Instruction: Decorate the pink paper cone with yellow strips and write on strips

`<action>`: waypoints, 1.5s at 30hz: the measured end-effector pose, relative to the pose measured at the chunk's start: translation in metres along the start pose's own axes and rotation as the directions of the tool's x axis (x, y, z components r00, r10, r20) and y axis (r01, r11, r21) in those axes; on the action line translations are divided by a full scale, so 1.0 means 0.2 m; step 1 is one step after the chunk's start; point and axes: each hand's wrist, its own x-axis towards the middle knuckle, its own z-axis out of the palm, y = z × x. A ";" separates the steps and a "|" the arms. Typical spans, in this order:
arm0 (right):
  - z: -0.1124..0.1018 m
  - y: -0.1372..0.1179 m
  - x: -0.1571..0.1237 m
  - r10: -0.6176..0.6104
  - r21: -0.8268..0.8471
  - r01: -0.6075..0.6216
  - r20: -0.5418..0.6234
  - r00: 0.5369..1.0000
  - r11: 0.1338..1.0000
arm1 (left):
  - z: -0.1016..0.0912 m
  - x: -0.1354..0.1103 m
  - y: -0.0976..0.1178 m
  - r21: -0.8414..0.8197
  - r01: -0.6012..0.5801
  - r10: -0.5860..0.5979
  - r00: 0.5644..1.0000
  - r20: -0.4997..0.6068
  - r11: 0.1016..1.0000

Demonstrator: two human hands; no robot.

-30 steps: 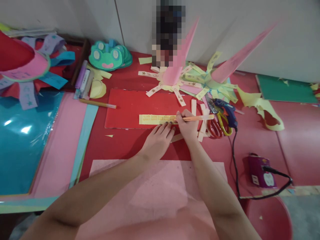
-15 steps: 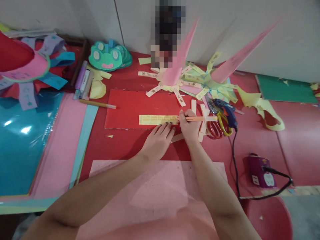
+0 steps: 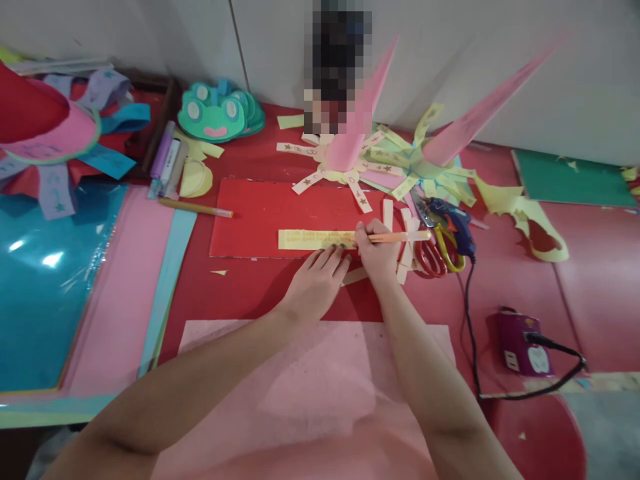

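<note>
A pale yellow paper strip (image 3: pixel 300 245) with rows of orange writing lies across a red board (image 3: pixel 260 207). My left hand (image 3: pixel 317 275) rests flat, its fingertips on the strip's lower edge. In my right hand (image 3: pixel 377 257) is an orange pen (image 3: pixel 403 237), pinched near its tip at the strip's right end; the pen lies nearly level, its back end pointing right. The tip itself is hidden by my fingers. Around my right hand lie several cream paper strips (image 3: pixel 407 233). A second pen, brownish yellow (image 3: pixel 195 207), rests at the board's left edge.
Right of my hand are scissors (image 3: pixel 431 259) and a blue glue gun (image 3: pixel 457 227) with its cord running to a purple power box (image 3: pixel 523 343). Pink paper cones (image 3: pixel 345 150) stand behind, near green frog cutouts (image 3: pixel 215 113). Coloured sheets (image 3: pixel 115 287) lie left.
The pen in my right hand has shifted and tilted very slightly, its back end moving a little left and up. My left hand and the strip stay in place.
</note>
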 end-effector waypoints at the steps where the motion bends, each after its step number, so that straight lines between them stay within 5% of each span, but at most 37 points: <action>1: 0.00 0.00 0.00 -0.007 -0.004 0.007 -0.006 1.000 1.000 | 0.00 0.00 0.00 0.003 0.000 0.000 1.000 -0.002 1.000; 40: 0.00 0.02 0.01 -0.012 -0.019 0.012 -0.025 1.000 1.000 | 0.00 0.00 0.00 -0.006 0.001 -0.001 1.000 0.013 1.000; 45: 0.00 0.02 0.01 0.040 0.077 -0.038 -0.024 0.999 0.996 | -0.01 0.00 0.00 -0.022 0.007 -0.006 0.999 0.033 1.000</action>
